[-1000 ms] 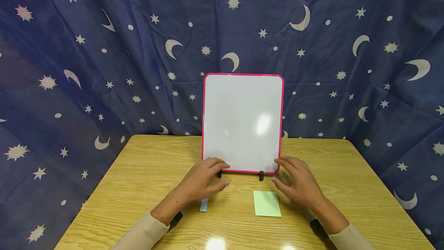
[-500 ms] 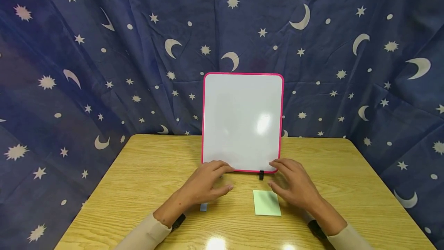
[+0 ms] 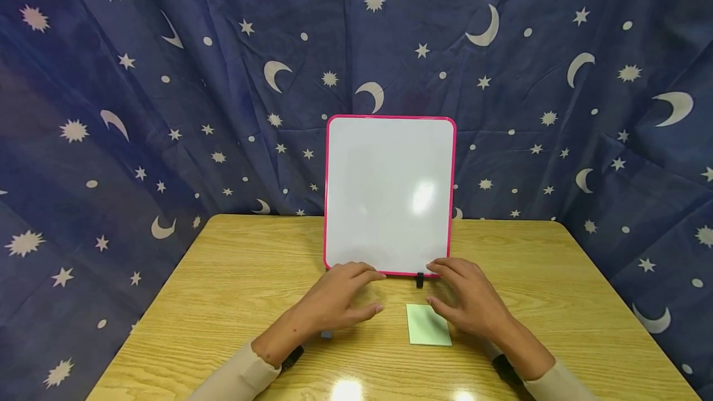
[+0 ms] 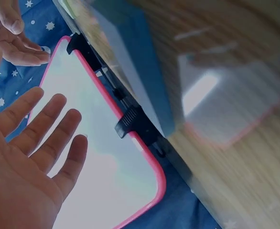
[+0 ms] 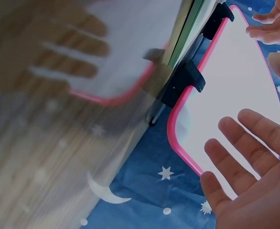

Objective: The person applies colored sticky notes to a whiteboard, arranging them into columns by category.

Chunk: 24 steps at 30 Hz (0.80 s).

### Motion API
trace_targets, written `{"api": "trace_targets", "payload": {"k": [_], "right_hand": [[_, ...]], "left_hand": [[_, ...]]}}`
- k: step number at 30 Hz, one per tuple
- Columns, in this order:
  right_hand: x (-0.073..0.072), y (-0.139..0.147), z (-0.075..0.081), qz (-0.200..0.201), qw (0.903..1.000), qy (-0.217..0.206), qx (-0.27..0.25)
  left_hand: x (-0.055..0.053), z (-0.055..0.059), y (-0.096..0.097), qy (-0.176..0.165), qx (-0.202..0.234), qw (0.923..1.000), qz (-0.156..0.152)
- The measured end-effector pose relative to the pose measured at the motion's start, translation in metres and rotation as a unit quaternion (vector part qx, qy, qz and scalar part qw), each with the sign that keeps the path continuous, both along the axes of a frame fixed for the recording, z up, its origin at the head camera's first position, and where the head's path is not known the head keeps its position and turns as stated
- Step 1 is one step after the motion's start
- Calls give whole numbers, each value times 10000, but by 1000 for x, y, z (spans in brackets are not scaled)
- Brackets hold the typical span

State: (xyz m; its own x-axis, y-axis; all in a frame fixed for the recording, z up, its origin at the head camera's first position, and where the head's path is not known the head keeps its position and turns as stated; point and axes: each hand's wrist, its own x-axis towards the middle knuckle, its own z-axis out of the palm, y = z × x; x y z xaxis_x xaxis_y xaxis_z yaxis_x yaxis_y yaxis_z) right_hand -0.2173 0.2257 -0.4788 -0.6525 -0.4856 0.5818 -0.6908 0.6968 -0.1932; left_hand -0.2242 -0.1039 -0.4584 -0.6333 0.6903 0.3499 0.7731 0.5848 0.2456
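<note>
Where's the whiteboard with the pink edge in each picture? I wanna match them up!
Head: whiteboard upright, near the middle.
Left wrist: whiteboard slanting, left of centre, partly behind the left hand.
Right wrist: whiteboard slanting, on the right side, partly behind the right hand.
Every view shows: blue curtain with stars and moons.

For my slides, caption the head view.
Empty left hand and right hand above a table with whiteboard and green notepad.
</note>
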Motion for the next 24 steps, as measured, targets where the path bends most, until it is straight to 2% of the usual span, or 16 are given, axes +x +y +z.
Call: {"api": "trace_targets", "payload": {"k": [4,10,16,24], "right_hand": [[3,-1,0,-59,9998,-197,84],[5,-2,1,-10,9996,-173,224],[8,-1,1,-26,9986,-393,352],[9,0,-1,299,9970,-500,513]], "left_hand": [[1,1,4,-38,-119,9999,-57],[5,1,9,-48,-293,9995,-99],[7,2,15,-122,-453,9989,-82],[8,-1,26,-68,-584,9981,-176]]}}
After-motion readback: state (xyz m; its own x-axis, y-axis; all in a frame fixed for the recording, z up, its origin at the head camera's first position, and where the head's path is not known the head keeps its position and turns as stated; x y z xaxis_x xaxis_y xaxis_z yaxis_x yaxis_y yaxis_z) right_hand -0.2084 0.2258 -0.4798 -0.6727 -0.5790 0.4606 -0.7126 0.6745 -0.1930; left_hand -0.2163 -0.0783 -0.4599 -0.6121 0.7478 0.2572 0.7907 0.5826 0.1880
